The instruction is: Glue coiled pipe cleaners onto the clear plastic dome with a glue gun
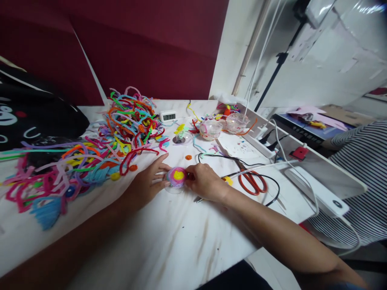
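Observation:
A small coiled pipe-cleaner disc, yellow in the middle with pink and purple rings, sits in a clear round cup on the white table. My left hand rests flat beside it, fingers stretched and touching the left side of the cup. From the right, my right hand pinches the disc's edge with closed fingers. A thin metal tool lies partly hidden under my right hand.
A big heap of coloured pipe cleaners covers the left. Red-handled scissors and a black cable lie to the right. Clear bowls, a small digital clock and a power strip stand behind. A person in a striped shirt sits at right.

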Available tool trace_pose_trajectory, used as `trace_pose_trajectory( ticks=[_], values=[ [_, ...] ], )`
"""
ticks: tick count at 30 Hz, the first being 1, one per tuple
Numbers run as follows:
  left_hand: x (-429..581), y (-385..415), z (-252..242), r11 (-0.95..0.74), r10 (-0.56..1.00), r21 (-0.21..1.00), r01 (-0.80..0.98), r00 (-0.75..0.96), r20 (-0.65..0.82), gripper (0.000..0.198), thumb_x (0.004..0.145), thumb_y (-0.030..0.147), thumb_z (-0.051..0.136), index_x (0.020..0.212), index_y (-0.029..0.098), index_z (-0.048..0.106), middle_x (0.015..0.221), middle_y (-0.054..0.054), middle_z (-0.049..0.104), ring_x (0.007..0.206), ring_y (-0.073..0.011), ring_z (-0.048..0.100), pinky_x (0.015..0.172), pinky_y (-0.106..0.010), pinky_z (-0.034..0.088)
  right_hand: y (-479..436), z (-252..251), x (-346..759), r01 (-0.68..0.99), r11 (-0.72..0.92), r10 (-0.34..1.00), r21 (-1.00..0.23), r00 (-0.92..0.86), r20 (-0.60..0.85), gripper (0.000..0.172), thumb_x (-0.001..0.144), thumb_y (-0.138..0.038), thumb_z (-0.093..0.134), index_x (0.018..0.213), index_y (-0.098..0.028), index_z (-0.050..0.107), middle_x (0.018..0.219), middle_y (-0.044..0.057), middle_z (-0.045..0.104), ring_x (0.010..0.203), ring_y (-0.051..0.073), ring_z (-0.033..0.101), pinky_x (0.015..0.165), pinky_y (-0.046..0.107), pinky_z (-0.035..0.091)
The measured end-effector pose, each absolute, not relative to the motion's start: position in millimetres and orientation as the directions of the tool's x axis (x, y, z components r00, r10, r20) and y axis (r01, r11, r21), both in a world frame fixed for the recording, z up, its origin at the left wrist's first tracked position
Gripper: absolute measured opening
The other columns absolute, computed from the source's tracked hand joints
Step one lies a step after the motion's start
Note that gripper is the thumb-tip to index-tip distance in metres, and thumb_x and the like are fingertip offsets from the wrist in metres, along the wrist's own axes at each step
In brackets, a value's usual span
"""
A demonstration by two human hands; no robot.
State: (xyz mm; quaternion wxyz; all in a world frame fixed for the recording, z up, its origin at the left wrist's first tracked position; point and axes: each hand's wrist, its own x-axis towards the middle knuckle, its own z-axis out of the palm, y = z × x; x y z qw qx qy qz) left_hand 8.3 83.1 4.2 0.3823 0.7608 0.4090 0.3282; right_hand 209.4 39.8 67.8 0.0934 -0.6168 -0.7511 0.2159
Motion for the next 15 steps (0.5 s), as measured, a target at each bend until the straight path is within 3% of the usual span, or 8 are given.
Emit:
trace_pose_trajectory(
  ticks=[3,8,15],
  values=[
    [6.4,88.3,5.3,-0.448,0.832,0.811,0.377,0.508,0.223,0.067,0.080,0.029,0.062,0.143,0.021,0.041,0.118,-0.011,0.064,0.109,-0.0239,0.063,0.090,-0.037,0.057,38.5,67.1,209.0,0.902,0.129,0.973,-0.411,-0.195,-0.122,0.019,0.083,-0.019,0.058,0.094,-0.015,0.073,0.087,0.011,0.074,0.080,0.021,0.065,0.065,0.028,0.038],
    [-0.1,101.6,-1.0,-0.607,0.711,0.680,0.411,0.663,0.235,0.062,0.088,0.036,0.052,0.148,0.026,0.036,0.146,-0.011,0.049,0.118,-0.0270,0.057,0.088,-0.037,0.054,36.6,67.0,208.3,0.925,0.105,0.980,-0.365,-0.160,-0.123,0.020,0.083,-0.023,0.058,0.094,-0.015,0.073,0.090,0.013,0.074,0.084,0.023,0.067,0.066,0.029,0.039],
    [-1.8,118.5,15.7,-0.753,0.535,0.513,0.412,0.837,0.113,0.063,0.095,0.054,0.041,0.148,0.020,0.038,0.146,-0.011,0.050,0.134,-0.0288,0.043,0.112,-0.041,0.033,33.3,65.4,207.7,0.938,0.110,0.982,-0.330,-0.155,-0.112,0.023,0.083,-0.022,0.055,0.095,-0.017,0.073,0.092,0.012,0.075,0.088,0.024,0.069,0.068,0.030,0.041]
  ],
)
